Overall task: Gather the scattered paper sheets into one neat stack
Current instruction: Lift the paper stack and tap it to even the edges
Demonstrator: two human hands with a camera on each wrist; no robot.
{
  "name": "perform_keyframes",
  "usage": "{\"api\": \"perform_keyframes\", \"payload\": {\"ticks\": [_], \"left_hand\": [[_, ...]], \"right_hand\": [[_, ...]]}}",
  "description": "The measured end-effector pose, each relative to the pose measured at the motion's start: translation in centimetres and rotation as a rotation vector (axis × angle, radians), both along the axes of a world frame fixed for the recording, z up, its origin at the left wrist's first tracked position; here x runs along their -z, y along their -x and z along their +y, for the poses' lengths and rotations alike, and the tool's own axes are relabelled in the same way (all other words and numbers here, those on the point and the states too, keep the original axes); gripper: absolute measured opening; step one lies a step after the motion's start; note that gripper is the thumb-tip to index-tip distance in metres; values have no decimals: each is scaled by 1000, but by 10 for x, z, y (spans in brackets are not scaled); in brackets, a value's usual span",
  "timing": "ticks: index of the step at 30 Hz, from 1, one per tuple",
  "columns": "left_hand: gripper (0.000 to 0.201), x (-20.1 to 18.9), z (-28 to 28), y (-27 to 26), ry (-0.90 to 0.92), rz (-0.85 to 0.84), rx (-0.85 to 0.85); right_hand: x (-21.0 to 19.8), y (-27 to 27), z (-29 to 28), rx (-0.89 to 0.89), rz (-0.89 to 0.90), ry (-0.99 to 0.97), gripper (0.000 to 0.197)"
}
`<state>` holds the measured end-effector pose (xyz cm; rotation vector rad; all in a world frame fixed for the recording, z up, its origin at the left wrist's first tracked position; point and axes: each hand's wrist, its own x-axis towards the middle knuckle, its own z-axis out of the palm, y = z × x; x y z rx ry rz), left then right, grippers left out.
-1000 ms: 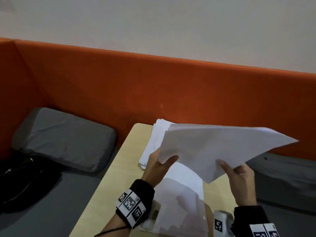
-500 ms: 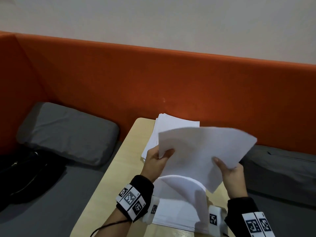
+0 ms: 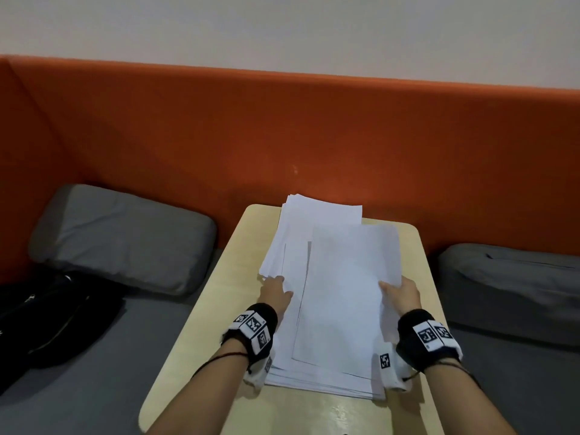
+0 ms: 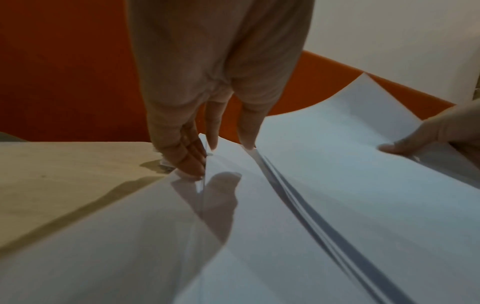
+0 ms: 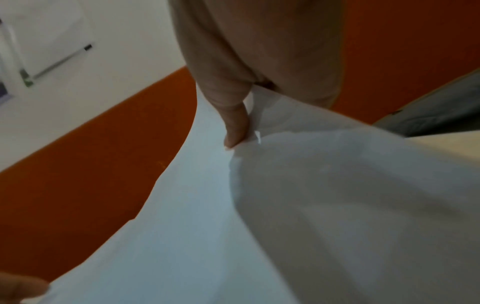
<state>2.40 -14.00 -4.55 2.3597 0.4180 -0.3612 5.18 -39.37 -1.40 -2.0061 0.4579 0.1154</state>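
Observation:
A near stack of white sheets (image 3: 314, 381) lies on the light wooden table (image 3: 219, 324). On top of it lies a top sheet (image 3: 345, 293), its far end overlapping a second stack (image 3: 314, 215) at the table's far edge. My right hand (image 3: 401, 293) pinches the top sheet's right edge, thumb (image 5: 235, 127) on top and fingers underneath, so the sheet (image 5: 194, 205) bows upward. My left hand (image 3: 276, 293) rests beside that sheet's left edge. Its straight fingers (image 4: 189, 162) touch the lower sheets. The right thumb (image 4: 405, 146) shows on the sheet (image 4: 337, 164).
An orange padded backrest (image 3: 282, 136) runs right behind the table. Grey cushions lie on the bench at the left (image 3: 119, 237) and at the right (image 3: 508, 284). A black bag (image 3: 47, 315) sits at the far left.
The sheet held up in the air by both hands has come down flat onto the near stack. My left hand has let go of it and now touches the lower sheets.

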Motion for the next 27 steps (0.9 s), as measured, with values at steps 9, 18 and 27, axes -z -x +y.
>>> {"api": "perform_keyframes", "payload": {"ticks": [9,18,27], "left_hand": [[41,-2,-3,2,74,-82,-68],[33,-8,-13,15,314,-248,-266],[26,0,-5,19,526,-141,-403]], "right_hand": [[9,4,7,-77,159,103,36],[8,11,10,-108,146,122,31],[14,13,10,-116,120,118,30]]}}
